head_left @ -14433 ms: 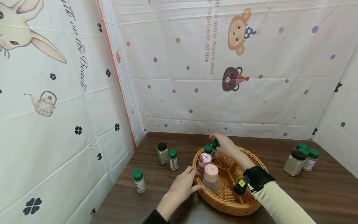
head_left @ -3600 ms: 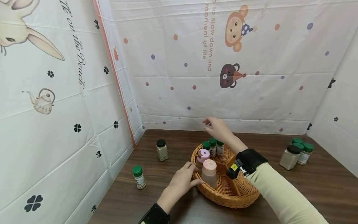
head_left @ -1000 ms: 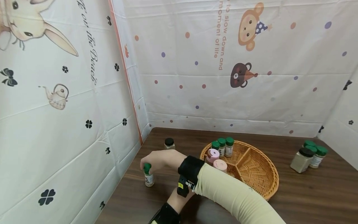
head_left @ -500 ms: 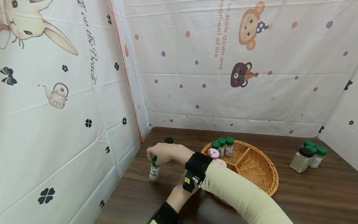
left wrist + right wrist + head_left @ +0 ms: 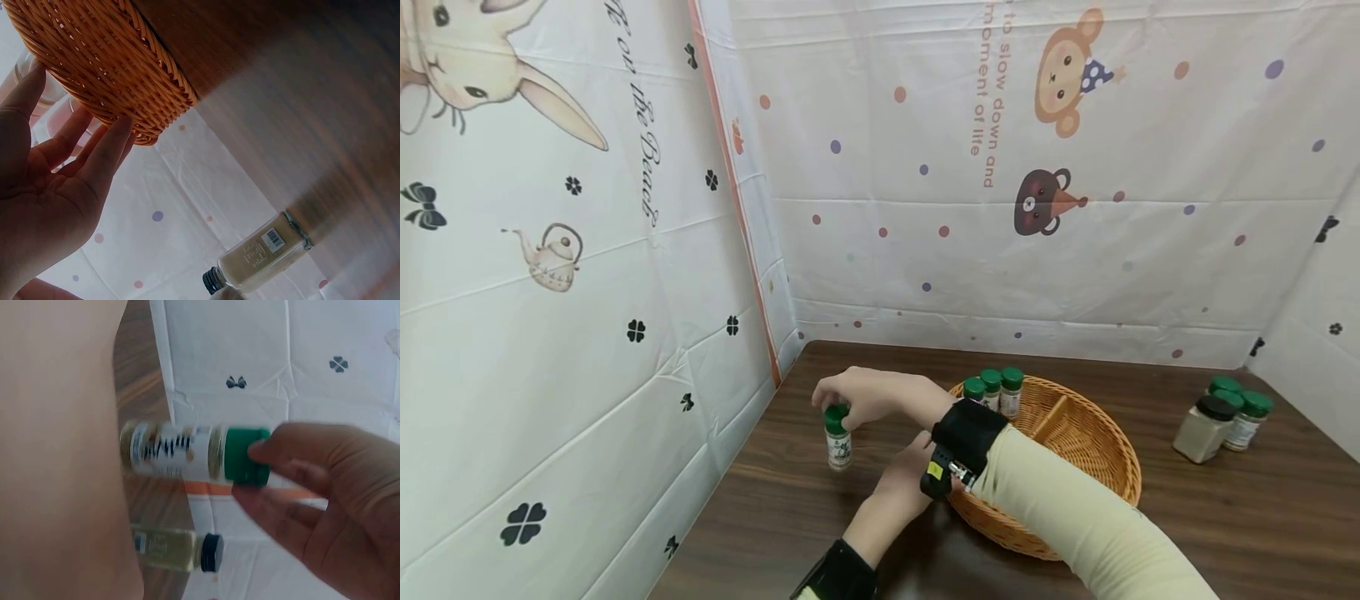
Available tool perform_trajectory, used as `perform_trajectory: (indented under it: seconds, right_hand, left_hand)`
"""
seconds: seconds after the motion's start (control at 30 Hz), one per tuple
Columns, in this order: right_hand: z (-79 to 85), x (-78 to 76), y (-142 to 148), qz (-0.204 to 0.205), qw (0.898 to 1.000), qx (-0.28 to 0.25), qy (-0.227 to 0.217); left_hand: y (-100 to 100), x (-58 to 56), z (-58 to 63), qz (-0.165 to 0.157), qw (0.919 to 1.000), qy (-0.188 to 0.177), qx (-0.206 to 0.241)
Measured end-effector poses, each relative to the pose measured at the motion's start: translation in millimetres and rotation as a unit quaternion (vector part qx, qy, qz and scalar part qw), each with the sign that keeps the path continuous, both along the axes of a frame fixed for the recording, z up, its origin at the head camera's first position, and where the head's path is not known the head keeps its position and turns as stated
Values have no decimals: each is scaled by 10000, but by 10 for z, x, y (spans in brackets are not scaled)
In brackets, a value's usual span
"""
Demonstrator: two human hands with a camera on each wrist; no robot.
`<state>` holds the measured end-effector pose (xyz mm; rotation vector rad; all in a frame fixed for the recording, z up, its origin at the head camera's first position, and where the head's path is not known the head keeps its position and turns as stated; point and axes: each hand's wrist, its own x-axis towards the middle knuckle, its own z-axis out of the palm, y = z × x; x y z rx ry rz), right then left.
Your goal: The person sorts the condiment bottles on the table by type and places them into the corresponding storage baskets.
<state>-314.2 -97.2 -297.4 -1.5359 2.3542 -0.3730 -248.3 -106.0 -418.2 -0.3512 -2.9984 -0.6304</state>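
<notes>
My right hand point(image 5: 876, 393) pinches the green cap of a small spice jar point(image 5: 838, 450) between thumb and fingers, left of the wicker basket point(image 5: 1000, 527). The jar point(image 5: 172, 450) has a white printed label and stays upright in the head view. My left hand point(image 5: 904, 482) touches the basket's left side, its fingers fairly straight along the rim in the left wrist view. Three green-capped jars point(image 5: 1011, 400) stand at the back of the basket. Pink-capped bottles point(image 5: 62, 119) show behind the left fingers; the right forearm hides them in the head view.
A black-capped jar point(image 5: 256, 253) stands on the table behind the right hand. At the table's right, another black-capped jar point(image 5: 1198, 433) stands among green-capped jars point(image 5: 1243, 423). Printed cloth walls point(image 5: 895, 250) border the table at back and sides.
My right hand has come off the air above the basket, taken the green-capped jar at the left, and moved it rightward and back. Previously, another green-capped jar joined those in the basket.
</notes>
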Motion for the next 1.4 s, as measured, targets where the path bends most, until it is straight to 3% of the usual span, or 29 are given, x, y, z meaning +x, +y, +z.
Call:
perform_trajectory:
  seconds: [0.13,0.3,0.7,0.97,1.17,1.4]
  right_hand:
    - [45,-3,160,336,9991,-269,-34]
    - [100,24,340,505,9973,-516,88]
    - [124,70,668,803,9874,-1302,408]
    - [123,87,844,686,9843,-1514,599]
    - [137,41,970,483,9844,-1663,316]
    - [278,-88,1194,125,9812,-1912,234]
  left_hand:
    - [-11,30,-10,-177,9990,349,-222]
    - [-45,24,-43,-331,9979,553,-111]
    - [-67,3,-55,-358,9983,443,85]
    - [-56,19,-35,-378,9977,548,-81]
    - [-45,24,-8,-396,9977,552,-2]
    - [-17,25,-10,-413,9978,527,-12]
